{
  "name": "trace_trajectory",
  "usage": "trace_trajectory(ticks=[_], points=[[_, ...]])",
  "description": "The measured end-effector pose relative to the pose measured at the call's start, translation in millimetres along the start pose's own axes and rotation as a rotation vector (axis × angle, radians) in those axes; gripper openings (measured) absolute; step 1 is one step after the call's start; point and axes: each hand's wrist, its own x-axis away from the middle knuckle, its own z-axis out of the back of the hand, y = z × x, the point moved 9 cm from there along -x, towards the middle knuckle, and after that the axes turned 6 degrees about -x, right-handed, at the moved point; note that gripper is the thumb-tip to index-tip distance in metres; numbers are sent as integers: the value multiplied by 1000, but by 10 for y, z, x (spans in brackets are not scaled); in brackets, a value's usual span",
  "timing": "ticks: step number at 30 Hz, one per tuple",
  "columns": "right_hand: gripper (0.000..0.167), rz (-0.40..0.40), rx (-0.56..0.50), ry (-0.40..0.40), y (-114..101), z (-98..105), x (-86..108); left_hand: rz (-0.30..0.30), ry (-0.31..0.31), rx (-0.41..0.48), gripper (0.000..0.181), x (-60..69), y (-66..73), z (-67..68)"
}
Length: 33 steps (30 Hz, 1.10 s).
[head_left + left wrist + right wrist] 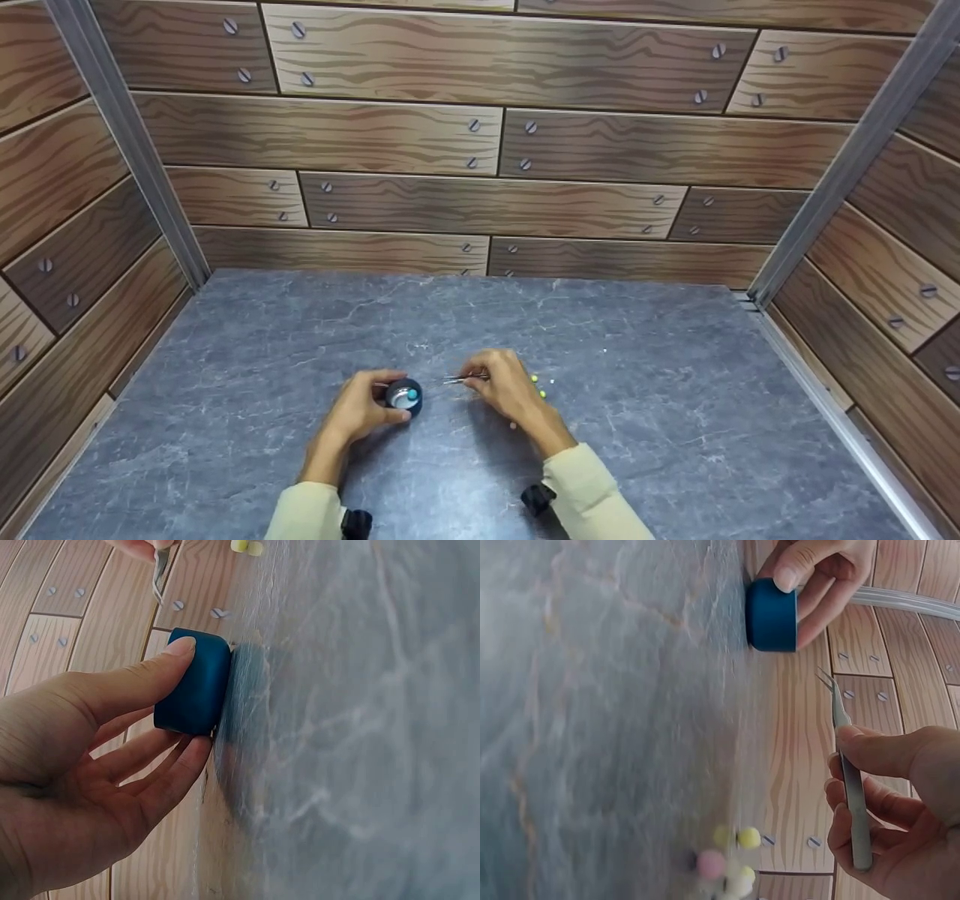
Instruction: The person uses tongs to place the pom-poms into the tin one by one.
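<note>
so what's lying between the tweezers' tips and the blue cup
Nothing: in the head view, the stretch between the tips of the tweezers and the blue cup shows only bare grey tabletop.

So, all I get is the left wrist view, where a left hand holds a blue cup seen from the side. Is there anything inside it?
Observer: Yes. The head view looks down into the blue cup and shows a turquoise ball in there.
Visitor: Oh, nice! And those tweezers poking in near the top of my picture, are they pinching something?
Observer: No. The right wrist view shows their two tips apart, with nothing between them.
</note>
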Motion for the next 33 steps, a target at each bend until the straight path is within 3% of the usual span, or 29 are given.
trace_trajectory(ticks=[20,33], points=[[10,-22,31,41,291,372,176,-16,8,-11,57,2,-1,-5],[12,-90,67,61,551,545,273,-7,7,-26,58,-6,-6,-2]])
